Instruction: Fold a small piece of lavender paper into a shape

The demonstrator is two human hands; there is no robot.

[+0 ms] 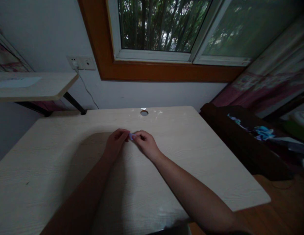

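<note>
Between my two hands is a small, pale purple piece [131, 136], thin and perhaps folded paper; its kind is too small to tell. My left hand [117, 138] pinches its left end with thumb and forefinger. From the other side, my right hand [146, 142] pinches the right end, its other fingers curled. Both hands rest low over the pale wood-grain table [191, 156], close together near its middle. Most of the piece is hidden behind the fingertips.
A round cable hole [144, 113] sits at the table's back edge. A raised shelf [51, 88] on black legs stands at the left, with a sheet of paper [18, 82] on it. A white cord [87, 88] hangs from the wall socket [80, 63]. Dark furniture [230, 140] borders the right side.
</note>
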